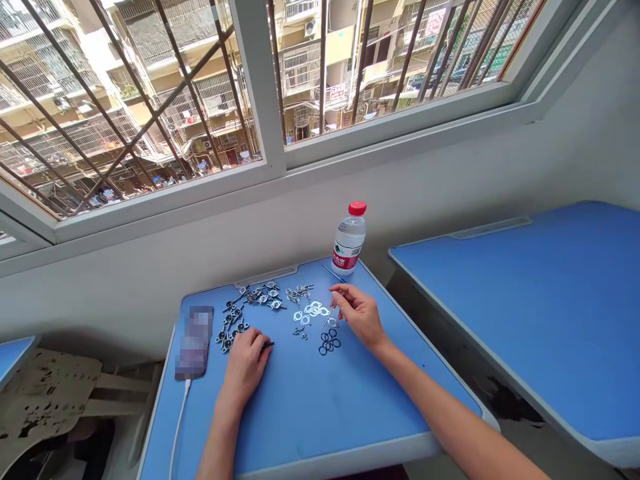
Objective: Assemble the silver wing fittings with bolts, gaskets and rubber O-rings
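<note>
My left hand [247, 360] rests on the blue table, its fingers closed round a small dark part [269, 344] whose end sticks out at the fingertips. Dark metal parts [233, 320] lie just beyond that hand. My right hand [361, 315] is raised over the right side, thumb and fingers pinched on a thin pointed tool [329, 319] that slants down toward the black rings [329, 341]. Flat silver plates [313, 309] lie left of its fingertips. Behind them are small silver pieces [299, 293], and tiny screws [301, 333] sit in front.
A water bottle [349, 243] with a red cap stands at the table's back right corner, a thin tool [334, 274] beside it. A phone [194, 343] with a white cable lies at the left edge. Another blue table [540, 300] stands to the right, below the barred window.
</note>
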